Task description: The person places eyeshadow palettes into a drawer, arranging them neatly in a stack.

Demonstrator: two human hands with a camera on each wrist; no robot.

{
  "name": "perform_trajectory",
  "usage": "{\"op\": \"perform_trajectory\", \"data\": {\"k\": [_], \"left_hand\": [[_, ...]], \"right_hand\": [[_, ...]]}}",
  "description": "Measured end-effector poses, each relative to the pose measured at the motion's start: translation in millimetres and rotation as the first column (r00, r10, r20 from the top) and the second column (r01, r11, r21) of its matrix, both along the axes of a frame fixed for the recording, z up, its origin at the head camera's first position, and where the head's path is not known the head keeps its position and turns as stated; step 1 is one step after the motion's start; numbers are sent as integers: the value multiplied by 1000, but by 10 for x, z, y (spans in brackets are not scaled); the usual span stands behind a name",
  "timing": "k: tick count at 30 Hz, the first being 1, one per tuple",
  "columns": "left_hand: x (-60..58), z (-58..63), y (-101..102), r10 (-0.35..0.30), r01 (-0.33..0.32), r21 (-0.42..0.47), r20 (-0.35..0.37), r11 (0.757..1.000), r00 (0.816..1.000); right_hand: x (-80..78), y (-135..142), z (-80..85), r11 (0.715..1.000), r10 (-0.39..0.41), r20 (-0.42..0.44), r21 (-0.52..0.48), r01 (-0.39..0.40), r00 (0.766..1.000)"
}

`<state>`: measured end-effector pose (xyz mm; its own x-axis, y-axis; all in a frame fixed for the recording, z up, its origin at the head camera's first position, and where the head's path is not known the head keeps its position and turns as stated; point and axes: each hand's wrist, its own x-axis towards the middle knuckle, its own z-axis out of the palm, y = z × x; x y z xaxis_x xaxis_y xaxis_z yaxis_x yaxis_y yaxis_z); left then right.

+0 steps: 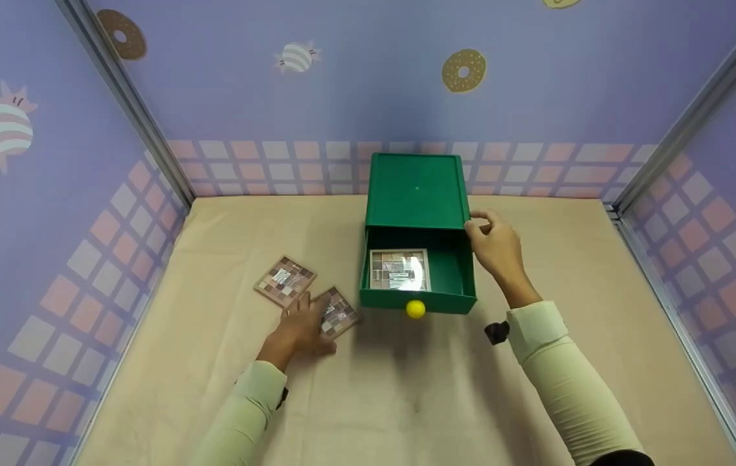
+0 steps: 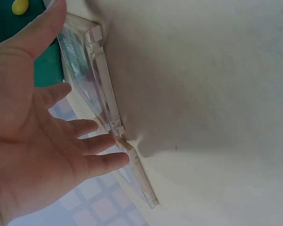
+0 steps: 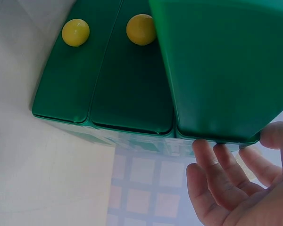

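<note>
An eyeshadow palette [image 1: 336, 316] with a grid of coloured pans lies on the cloth beside my left hand [image 1: 303, 329]. In the left wrist view, the fingers and thumb are spread near the clear edge of that palette [image 2: 87, 70]; contact is hard to tell. A second palette [image 1: 285, 281] lies up and to the left. My right hand [image 1: 496, 246] holds the right side of the green drawer cabinet [image 1: 416, 188], its thumb at the front corner and bent fingertips on the side. Out of the cabinet stands the open top drawer [image 1: 452, 265], with another palette [image 1: 399, 270] in its left part.
A yellow knob [image 1: 415, 309] sits on the open drawer's front. Below are two closed drawers with yellow knobs [image 3: 76, 32]. Patterned walls [image 1: 368, 77] enclose the beige cloth-covered table [image 1: 368, 401] at the back and both sides.
</note>
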<state>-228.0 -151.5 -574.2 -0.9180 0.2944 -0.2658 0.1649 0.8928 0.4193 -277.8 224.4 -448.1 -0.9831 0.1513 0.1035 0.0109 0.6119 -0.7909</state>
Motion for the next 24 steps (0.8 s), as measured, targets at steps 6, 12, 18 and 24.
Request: {"op": "perform_trajectory", "data": {"k": [6, 12, 18, 24], "left_hand": [[35, -8, 1, 0, 0, -13, -11, 1000, 1000], [42, -5, -4, 27, -27, -16, 2, 1000, 1000], [22, -28, -7, 8, -11, -35, -72, 999, 997], [15, -59, -37, -16, 11, -41, -127, 999, 992]], "right_hand": [[-3, 0, -2, 1000, -3, -2, -2, 3, 1000], [-7, -4, -5, 1000, -8, 0, -2, 8, 1000], [-5, 1, 0, 1000, -9, -8, 9, 9, 1000], [-3, 0, 10, 1000, -12, 0, 4, 12, 1000]]}}
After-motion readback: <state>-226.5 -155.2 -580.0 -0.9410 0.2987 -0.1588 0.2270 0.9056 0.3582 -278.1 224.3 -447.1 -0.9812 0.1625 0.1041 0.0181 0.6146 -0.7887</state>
